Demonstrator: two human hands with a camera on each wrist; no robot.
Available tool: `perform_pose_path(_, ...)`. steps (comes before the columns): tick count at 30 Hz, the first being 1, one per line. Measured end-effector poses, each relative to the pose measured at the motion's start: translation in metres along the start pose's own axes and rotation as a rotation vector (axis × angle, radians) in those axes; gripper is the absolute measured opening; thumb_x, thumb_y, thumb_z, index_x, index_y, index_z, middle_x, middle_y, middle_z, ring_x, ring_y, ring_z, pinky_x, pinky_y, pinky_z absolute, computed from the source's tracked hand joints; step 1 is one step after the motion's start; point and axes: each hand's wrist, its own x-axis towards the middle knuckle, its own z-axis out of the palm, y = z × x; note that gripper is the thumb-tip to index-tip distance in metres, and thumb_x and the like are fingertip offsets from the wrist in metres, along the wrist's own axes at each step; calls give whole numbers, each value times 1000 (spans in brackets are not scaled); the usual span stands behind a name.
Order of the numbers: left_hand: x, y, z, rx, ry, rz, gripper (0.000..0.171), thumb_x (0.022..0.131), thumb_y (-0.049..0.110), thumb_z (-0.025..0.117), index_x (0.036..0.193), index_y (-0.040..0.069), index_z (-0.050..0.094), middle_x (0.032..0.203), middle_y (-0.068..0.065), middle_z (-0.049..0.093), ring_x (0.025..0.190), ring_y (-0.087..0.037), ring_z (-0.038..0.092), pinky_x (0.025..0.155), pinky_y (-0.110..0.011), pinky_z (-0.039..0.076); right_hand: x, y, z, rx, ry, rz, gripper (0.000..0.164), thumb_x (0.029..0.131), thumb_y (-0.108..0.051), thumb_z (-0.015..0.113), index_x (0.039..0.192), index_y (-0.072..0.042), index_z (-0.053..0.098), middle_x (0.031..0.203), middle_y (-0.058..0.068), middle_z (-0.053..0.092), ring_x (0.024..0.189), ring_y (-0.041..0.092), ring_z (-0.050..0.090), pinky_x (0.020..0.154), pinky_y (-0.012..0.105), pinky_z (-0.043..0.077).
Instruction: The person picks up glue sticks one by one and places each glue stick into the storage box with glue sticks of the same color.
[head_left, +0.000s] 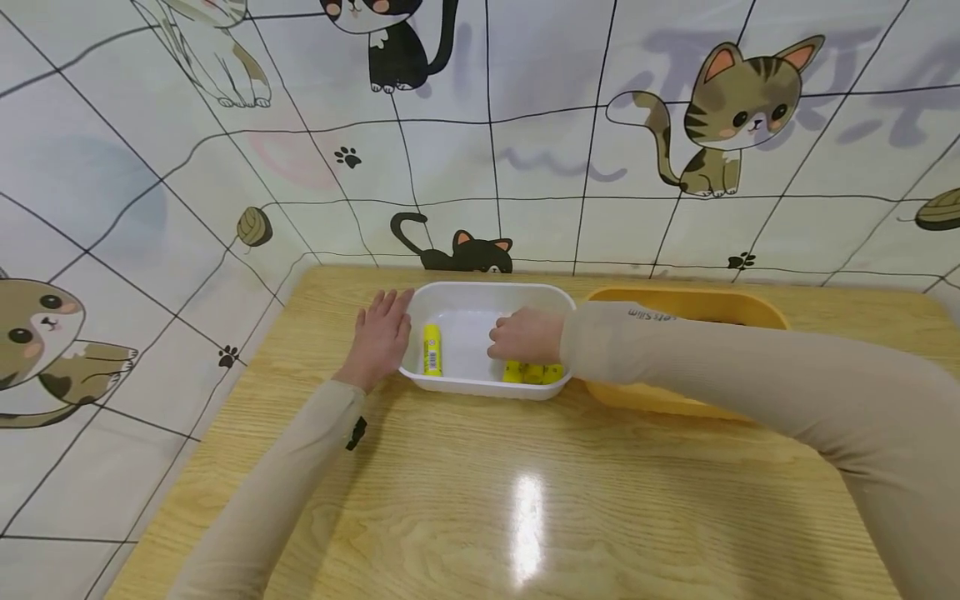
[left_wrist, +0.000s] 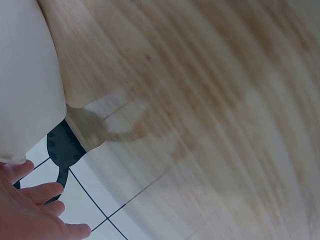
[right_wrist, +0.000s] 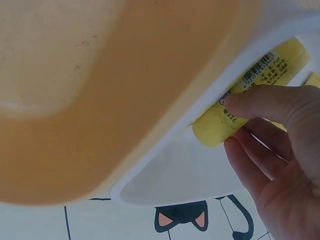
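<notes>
A white plastic tray (head_left: 457, 386) sits near the back of the table, holding several yellow glue sticks. One glue stick (head_left: 432, 350) stands apart at its left end; a group of yellow pieces (head_left: 532, 372) lies at its right end, partly under my right hand (head_left: 527, 335). In the right wrist view, my thumb and fingers pinch a yellow glue stick (right_wrist: 280, 62) with a barcode, close along the tray's wall. My left hand (head_left: 381, 337) lies at the tray's left rim, fingers extended; in the left wrist view its fingertips (left_wrist: 47, 192) reach the tray's edge.
An orange-yellow basin (head_left: 660, 400) stands right beside the tray, partly covered by my right sleeve (head_left: 720, 358); its contents are mostly hidden. The wooden table (head_left: 420, 492) meets a wall (head_left: 540, 167) with cat drawings at the back.
</notes>
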Motion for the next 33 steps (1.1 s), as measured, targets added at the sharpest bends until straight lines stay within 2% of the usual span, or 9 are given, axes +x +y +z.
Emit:
perform_pose_path(5,1,1,1,5,9,6,50,105,22,30,153,9,26,155,-22,22,145,-37,7,111,-62,3,0,0,2,28,-10,14,27,90,-16,70,116,-10,64,105,6,64,91,21,56,84,30,50)
perform_pose_path(16,1,2,2,-5,12,27,50,105,21,31,153,9,27,155,-22,21,145,-37,7,111,-62,4,-1,-3,5,23,-17,26,21,91,-17,69,110,-9,66,101,5,65,87,20,56,79,29,51)
perform_pose_path(24,1,0,-1,-8,20,27,49,105,21,31,152,8,27,155,-23,21,144,-38,8,110,-63,5,-10,-1,2,7,46,62,21,90,-13,68,111,-10,65,98,5,62,87,20,56,74,28,50)
perform_pose_path(33,3,-6,-4,-1,18,14,50,105,21,31,153,8,26,155,-23,21,144,-38,8,111,-62,4,-26,1,-9,90,108,129,26,85,-5,69,110,-10,65,103,6,62,86,21,56,71,30,50)
